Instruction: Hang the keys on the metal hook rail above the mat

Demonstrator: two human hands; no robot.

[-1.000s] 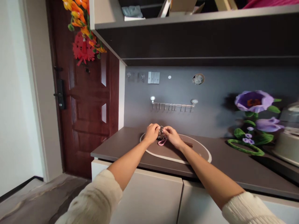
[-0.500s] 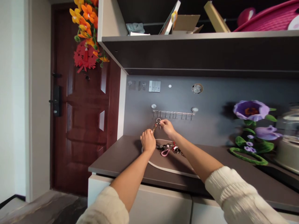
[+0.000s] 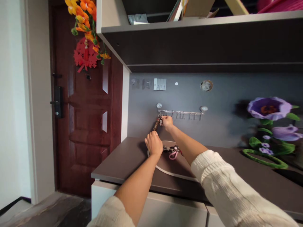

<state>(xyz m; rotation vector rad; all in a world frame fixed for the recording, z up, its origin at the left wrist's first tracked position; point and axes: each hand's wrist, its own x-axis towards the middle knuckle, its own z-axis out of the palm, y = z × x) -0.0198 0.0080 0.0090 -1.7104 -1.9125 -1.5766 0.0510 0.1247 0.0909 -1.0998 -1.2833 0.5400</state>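
Observation:
My right hand (image 3: 168,122) pinches the key ring (image 3: 160,116) at the left end of the metal hook rail (image 3: 181,112). Small keys (image 3: 161,121) dangle below the ring. From the ring a brown keychain strap (image 3: 156,125) slants down to my left hand (image 3: 154,143), whose fingers are curled round its lower end. Whether the ring sits on a hook cannot be made out. Below, more keys (image 3: 168,148) and a pink loop (image 3: 173,155) lie on a brown mat with a pale rim (image 3: 165,171), partly behind my forearms.
The brown countertop (image 3: 127,157) runs under a dark overhead shelf (image 3: 189,47). Purple plush flowers (image 3: 270,108) stand at the right. Light switches (image 3: 159,84) are on the grey back wall. A dark red door (image 3: 87,116) with orange flowers (image 3: 87,15) is at the left.
My right hand has moved the key ring up to the left end of the rail. My left hand has followed, keeping the strap stretched below. The view has shifted slightly.

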